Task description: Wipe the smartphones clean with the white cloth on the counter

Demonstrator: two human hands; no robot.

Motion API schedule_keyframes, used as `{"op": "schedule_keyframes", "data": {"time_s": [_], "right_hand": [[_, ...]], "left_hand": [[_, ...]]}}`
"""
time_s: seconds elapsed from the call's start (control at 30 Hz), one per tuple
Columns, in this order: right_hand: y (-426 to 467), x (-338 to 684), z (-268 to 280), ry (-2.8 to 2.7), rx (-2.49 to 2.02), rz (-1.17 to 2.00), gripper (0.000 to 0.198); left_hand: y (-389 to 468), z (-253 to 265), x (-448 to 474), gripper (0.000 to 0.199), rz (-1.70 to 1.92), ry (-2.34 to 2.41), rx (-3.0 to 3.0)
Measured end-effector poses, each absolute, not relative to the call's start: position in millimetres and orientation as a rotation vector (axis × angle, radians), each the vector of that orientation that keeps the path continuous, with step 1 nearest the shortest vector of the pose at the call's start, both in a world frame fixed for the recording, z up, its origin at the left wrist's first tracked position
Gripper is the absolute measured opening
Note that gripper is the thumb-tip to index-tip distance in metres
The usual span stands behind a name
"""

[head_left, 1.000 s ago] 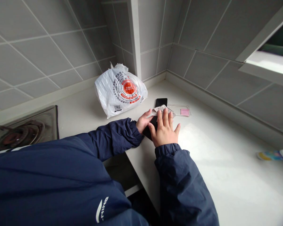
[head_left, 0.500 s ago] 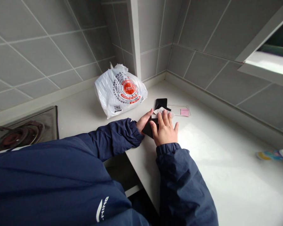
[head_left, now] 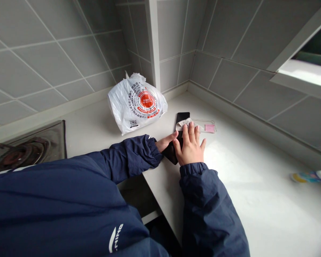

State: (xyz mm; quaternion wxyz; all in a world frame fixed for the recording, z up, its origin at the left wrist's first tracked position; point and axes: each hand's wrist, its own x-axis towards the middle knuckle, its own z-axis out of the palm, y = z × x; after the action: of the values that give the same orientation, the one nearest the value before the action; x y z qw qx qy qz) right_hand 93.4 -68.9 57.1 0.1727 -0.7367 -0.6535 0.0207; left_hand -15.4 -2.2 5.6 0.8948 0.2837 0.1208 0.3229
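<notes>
A black smartphone lies on the white countertop, its far end showing beyond my hands. Its near part, dark and glossy, shows between my wrists; whether this is all one piece I cannot tell. My left hand is closed on the near left side, thumb on top and the other fingers hidden. Over the middle, my right hand lies flat with fingers apart, pressing a crumpled whitish wipe onto the black surface. A clear phone case with a pink patch lies just beyond the right fingers.
A white plastic bag with red and black print stands at the back left. Further left is a gas burner. A blurred colourful container lies at the far right. Below my forearms runs the counter's front edge.
My right hand and the wipe have moved slightly to the right. My left thumb has shifted right and down onto the black surface, and the near dark part has changed its angle.
</notes>
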Motion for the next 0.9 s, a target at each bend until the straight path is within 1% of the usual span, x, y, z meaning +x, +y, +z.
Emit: {"op": "schedule_keyframes", "data": {"time_s": [0.1,0.33,0.67,0.73,0.83,0.9], "right_hand": [[-69,92,58,-1.879,-2.079,0.071,0.071],[-72,84,59,-1.958,-2.039,0.126,0.066],[-81,62,63,-2.047,-1.955,0.299,0.058],[-85,57,67,-2.073,-1.963,0.337,0.058],[-92,49,75,-2.107,-1.988,0.384,0.058],[-96,45,79,-2.126,-2.007,0.411,0.057]], "left_hand": [[-4,7,-13,0.058,0.693,0.241,0.642],[-7,22,-9,0.063,0.662,0.285,0.581],[2,45,-19,0.101,0.585,0.444,0.450],[3,46,-21,0.100,0.631,0.443,0.463],[4,45,-27,0.086,0.699,0.394,0.498],[5,44,-31,0.083,0.684,0.391,0.501]]}}
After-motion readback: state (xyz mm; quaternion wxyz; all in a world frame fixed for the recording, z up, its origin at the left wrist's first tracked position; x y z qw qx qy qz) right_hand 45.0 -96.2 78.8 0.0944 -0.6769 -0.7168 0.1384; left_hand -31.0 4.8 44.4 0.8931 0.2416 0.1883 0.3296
